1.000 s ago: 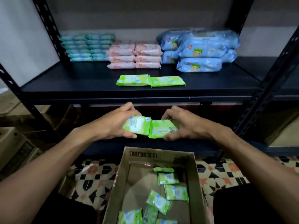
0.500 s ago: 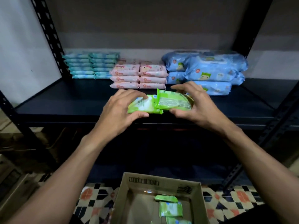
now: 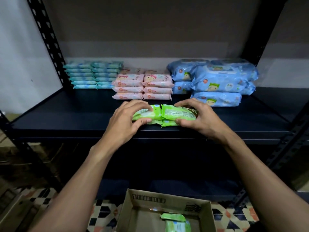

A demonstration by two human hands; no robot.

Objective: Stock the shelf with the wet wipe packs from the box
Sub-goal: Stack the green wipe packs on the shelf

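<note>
Two top packs (image 3: 177,113) lie end to end at the near middle of the shelf (image 3: 66,118), resting on two lower packs (image 3: 167,123) of the same green. The left hand (image 3: 124,118) grips the left top pack, fingers curled over its far edge and thumb pressed on its near side. The right hand (image 3: 203,118) holds the right one the same way. The box (image 3: 206,209) stands on the floor below, with more green packs (image 3: 175,221) inside, so stocking looks only partly done.

As I judge the risks, the wrappers look slick and soft. The top pair could slide off the lower pair toward the near side if let go unevenly or nudged by a thumb pulling away. The stack sits close to the shelf's near lip, so a slipped pack would likely fall into or beside the box. Pushing the stack farther back could bump the pink stack (image 3: 143,86) just beyond it. The blue packs (image 3: 215,81) lie to the far right.
</note>
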